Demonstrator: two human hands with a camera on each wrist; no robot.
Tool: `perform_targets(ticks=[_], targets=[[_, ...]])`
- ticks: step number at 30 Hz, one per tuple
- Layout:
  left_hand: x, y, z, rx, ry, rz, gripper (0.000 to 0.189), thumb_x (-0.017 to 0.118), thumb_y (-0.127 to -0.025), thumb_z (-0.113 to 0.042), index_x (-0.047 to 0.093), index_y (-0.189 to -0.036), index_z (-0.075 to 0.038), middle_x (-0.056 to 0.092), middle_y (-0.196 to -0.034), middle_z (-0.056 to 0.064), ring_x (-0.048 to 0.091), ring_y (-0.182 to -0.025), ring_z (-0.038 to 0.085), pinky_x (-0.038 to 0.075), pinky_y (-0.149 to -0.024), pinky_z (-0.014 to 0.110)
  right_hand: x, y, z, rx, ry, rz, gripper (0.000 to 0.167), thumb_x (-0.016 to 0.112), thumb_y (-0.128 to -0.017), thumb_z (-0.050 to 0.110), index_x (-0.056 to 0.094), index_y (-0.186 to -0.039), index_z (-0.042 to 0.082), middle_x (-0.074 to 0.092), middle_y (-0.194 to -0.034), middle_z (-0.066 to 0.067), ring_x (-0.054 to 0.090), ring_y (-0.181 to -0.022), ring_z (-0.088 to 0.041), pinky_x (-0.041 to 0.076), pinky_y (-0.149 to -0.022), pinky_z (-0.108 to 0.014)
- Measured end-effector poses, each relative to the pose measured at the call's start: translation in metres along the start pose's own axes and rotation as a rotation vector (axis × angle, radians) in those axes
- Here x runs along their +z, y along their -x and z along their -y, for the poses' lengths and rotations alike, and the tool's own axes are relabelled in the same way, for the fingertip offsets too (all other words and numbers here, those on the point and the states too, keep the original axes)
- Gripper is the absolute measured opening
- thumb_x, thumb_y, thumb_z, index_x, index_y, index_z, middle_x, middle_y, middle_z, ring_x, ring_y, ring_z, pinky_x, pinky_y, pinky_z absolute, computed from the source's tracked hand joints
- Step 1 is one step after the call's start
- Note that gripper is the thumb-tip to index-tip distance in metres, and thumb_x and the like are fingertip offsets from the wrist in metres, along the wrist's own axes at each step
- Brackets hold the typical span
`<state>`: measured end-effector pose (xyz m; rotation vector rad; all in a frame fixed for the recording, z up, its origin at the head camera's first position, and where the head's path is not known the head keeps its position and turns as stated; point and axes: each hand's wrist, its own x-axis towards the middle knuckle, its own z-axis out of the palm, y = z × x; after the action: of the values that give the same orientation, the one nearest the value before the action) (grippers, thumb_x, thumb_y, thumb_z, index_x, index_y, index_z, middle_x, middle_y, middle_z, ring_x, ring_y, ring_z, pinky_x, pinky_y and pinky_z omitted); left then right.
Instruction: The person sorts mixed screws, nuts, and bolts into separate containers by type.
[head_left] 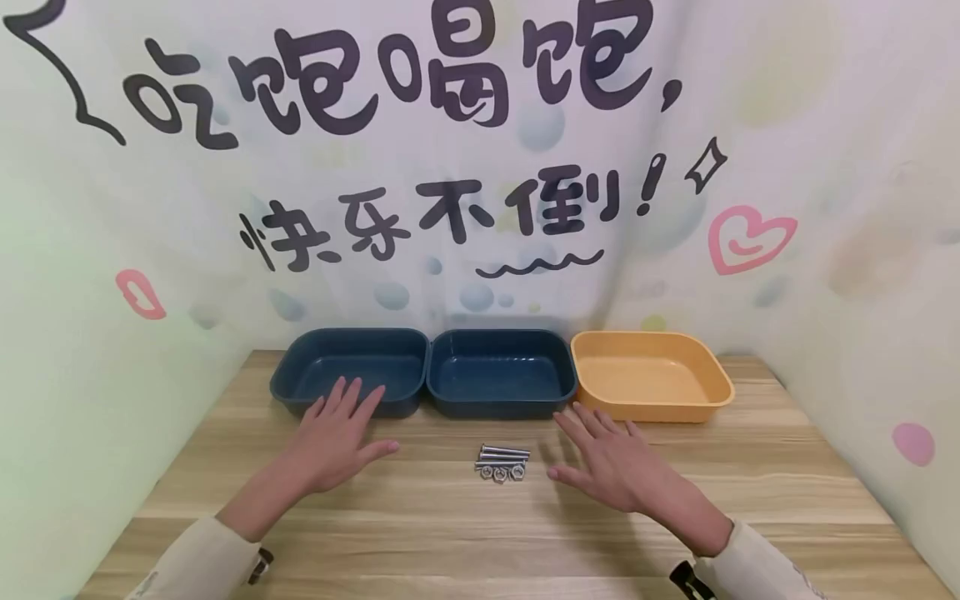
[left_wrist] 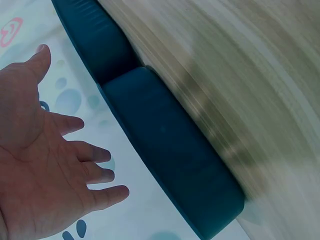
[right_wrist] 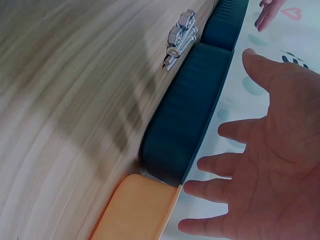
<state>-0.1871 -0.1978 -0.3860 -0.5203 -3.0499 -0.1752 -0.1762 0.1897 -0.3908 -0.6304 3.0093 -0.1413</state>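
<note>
My left hand [head_left: 335, 440] hovers palm down, fingers straight and spread, in front of the left blue tray [head_left: 292, 398]. It holds nothing; in the left wrist view the bare palm [left_wrist: 45, 170] shows. On the other side my right hand [head_left: 611, 461] is likewise spread and holds nothing, near the corner where the middle blue tray [head_left: 502, 408] meets the yellow tray [head_left: 652, 412]. Between the hands, a small group of silver bolts [head_left: 504, 455] lies on the table with several hex nuts [head_left: 501, 474] just in front of them. In the right wrist view the nuts [right_wrist: 175, 36] and bolts appear beside the blue tray.
The three trays stand side by side in a row along the back of the wood-grain table [head_left: 450, 542]. Behind them hangs a pale cloth [head_left: 450, 300] with black writing and coloured drawings, and similar walls close in the left and right sides.
</note>
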Motion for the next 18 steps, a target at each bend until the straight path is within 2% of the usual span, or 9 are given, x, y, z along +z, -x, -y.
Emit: perform_targets(ticks=[11,18], targets=[[0.0004,0.0002,0.0024,-0.007,-0.011,0.010,0.092,0.035,-0.089,-0.076,0.033,-0.151,-0.008,0.028,-0.152,0.029,0.020,-0.142,0.050,0.025,-0.107,0.067,0.0015,-0.0010,-0.0006,0.005,0.000,0.003,0.074,0.050,-0.092,0.063,0.037,-0.150,0.018,0.030,-0.156,-0.016,0.032,-0.140,-0.042,0.027,-0.103,-0.070],[-0.0018,-0.0011,0.0029,0.001,-0.029,0.004,0.089,0.041,-0.090,-0.072,0.033,-0.150,-0.007,0.028,-0.152,0.030,0.021,-0.141,0.050,0.026,-0.107,0.067,0.0000,-0.0021,0.0002,0.010,-0.003,0.014,0.077,0.049,-0.091,0.065,0.035,-0.151,0.018,0.028,-0.157,-0.016,0.032,-0.141,-0.041,0.027,-0.104,-0.070]])
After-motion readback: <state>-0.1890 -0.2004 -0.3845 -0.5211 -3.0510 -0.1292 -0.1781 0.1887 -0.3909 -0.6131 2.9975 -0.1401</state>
